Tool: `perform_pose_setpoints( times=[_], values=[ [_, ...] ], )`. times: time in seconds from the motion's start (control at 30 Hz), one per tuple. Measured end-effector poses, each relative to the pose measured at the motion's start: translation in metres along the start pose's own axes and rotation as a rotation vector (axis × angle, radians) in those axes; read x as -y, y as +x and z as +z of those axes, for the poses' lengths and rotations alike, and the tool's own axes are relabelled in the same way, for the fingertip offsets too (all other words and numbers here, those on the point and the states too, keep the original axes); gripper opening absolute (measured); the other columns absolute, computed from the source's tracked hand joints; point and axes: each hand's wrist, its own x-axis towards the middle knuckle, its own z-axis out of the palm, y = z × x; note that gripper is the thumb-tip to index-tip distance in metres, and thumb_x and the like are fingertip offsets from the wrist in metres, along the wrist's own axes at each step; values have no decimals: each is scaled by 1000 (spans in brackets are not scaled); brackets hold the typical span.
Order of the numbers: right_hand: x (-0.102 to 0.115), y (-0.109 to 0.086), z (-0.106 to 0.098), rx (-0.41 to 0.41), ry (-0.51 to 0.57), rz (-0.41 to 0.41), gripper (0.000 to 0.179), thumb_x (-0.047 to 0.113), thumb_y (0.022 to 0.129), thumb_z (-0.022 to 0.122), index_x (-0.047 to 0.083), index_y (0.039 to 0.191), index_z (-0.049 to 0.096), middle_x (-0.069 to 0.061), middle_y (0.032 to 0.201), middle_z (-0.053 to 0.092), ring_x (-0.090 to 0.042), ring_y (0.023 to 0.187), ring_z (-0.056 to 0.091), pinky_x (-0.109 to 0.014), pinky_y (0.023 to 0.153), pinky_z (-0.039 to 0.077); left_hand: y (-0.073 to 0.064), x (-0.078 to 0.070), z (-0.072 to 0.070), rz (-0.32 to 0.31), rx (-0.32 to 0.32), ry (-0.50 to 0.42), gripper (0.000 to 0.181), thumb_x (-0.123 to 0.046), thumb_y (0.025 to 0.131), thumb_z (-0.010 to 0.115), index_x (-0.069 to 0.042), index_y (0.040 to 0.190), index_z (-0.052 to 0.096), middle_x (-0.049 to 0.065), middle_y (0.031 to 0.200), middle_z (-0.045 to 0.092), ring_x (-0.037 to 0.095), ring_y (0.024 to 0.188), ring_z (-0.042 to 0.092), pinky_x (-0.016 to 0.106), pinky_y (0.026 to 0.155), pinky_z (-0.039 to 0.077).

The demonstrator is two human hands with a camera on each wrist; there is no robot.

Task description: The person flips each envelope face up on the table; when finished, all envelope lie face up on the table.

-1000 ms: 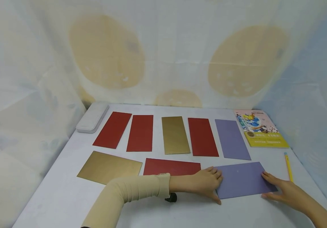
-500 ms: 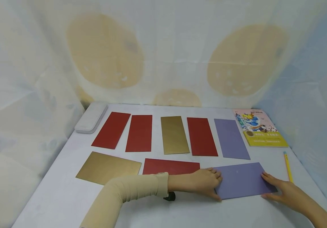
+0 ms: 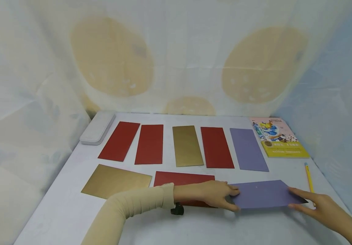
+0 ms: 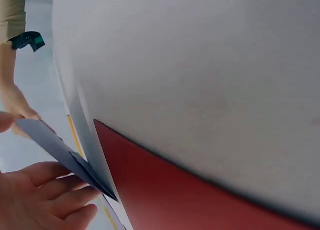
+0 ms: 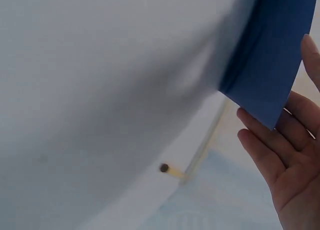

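Off the table, a flat purple card (image 3: 261, 195), paper-like, is held level by its two short ends. My left hand (image 3: 217, 195) pinches its left end. In the left wrist view, the left fingers (image 4: 60, 195) lie against the card's (image 4: 60, 150) underside, and its lower edge looks double. At the other end, my right hand (image 3: 320, 206) pinches the right edge. The right wrist view has the right fingers (image 5: 272, 150) under the card's (image 5: 280, 55) corner and the thumb on the other face. A red card (image 3: 185, 177) lies partly under my left forearm.
Behind stands a row of flat cards: red (image 3: 119, 141), red (image 3: 149, 144), gold (image 3: 188, 146), red (image 3: 217, 148) and purple (image 3: 249, 149). A gold card (image 3: 116, 180) lies front left. A white case (image 3: 97, 128), a book (image 3: 280, 137) and a yellow pencil (image 3: 309, 177) line the table's sides.
Both hands have raised the purple card off the table and shifted it slightly right. Its shadow now shows beneath it, and more of the red card's front edge is visible.
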Motion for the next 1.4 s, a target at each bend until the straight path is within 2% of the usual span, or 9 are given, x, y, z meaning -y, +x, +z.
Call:
perform_pose_setpoints(
  times=[0.23, 0.33, 0.47, 0.57, 0.77, 0.87, 1.0, 1.27, 1.4],
  values=[
    [6, 6, -27, 94, -19, 154, 46, 33, 82, 77, 5, 118, 70, -16, 104, 70, -6, 70, 54, -27, 55, 39, -6, 6, -3, 34, -2, -358, 52, -47, 101, 44, -20, 145, 45, -14, 139, 48, -12, 121, 39, 7, 93, 33],
    [7, 11, -35, 147, -9, 193, 49, 35, 85, 73, 0, 119, 68, -20, 107, 69, -26, 83, 65, -39, 62, 51, -8, 3, -4, 62, 6, -437, 47, -42, 103, 40, -19, 145, 46, -15, 135, 53, -12, 119, 42, 9, 94, 34],
    [9, 17, -42, 196, 17, 219, 50, 34, 88, 70, -4, 120, 65, -24, 104, 68, -45, 91, 63, -55, 68, 51, -12, -1, -4, 47, 22, -515, 47, -41, 105, 35, -16, 142, 49, -14, 133, 54, -8, 120, 44, 12, 96, 35],
    [10, 20, -45, 221, 17, 238, 51, 33, 89, 69, -7, 120, 64, -21, 97, 70, -44, 89, 64, -53, 67, 52, -14, -3, -5, 30, 20, -552, 49, -42, 105, 34, -13, 140, 51, -13, 134, 53, -7, 120, 44, 12, 95, 36],
    [12, 27, -46, 234, -3, 252, 54, 39, 91, 66, -7, 119, 64, -28, 103, 67, -35, 84, 64, -51, 64, 52, -16, -1, -5, 204, -136, -409, 48, -36, 105, 38, -21, 151, 34, -15, 148, 37, 1, 134, 31, 15, 105, 27],
    [13, 28, -46, 222, -2, 247, 54, 39, 92, 65, -7, 120, 64, -30, 106, 65, -29, 75, 65, -51, 63, 51, -16, -2, -8, 353, -256, -235, 59, -32, 102, 49, -19, 154, 25, -8, 154, 29, 3, 140, 19, 19, 110, 18],
    [13, 29, -45, 188, 8, 222, 51, 36, 92, 65, -7, 120, 64, -28, 104, 67, -28, 70, 66, -53, 64, 51, -16, -2, -12, 503, -380, -15, 64, -29, 97, 59, -7, 151, 31, 3, 154, 34, -2, 140, 15, 20, 112, 12],
    [10, 34, -40, 128, 17, 196, 51, 35, 90, 68, -5, 121, 63, -28, 105, 66, -46, 86, 65, -58, 67, 50, -16, 6, -12, 519, -472, 77, 55, -21, 97, 60, -2, 145, 42, 5, 146, 45, 5, 138, 29, 21, 112, 15],
    [6, 32, -36, 36, 40, 170, 55, 32, 84, 75, 3, 129, 61, -30, 112, 63, -34, 83, 69, -49, 62, 53, -14, 15, -10, 489, -530, 66, 53, -16, 94, 63, -3, 143, 45, 4, 142, 50, 6, 135, 35, 21, 110, 20]
  ],
)
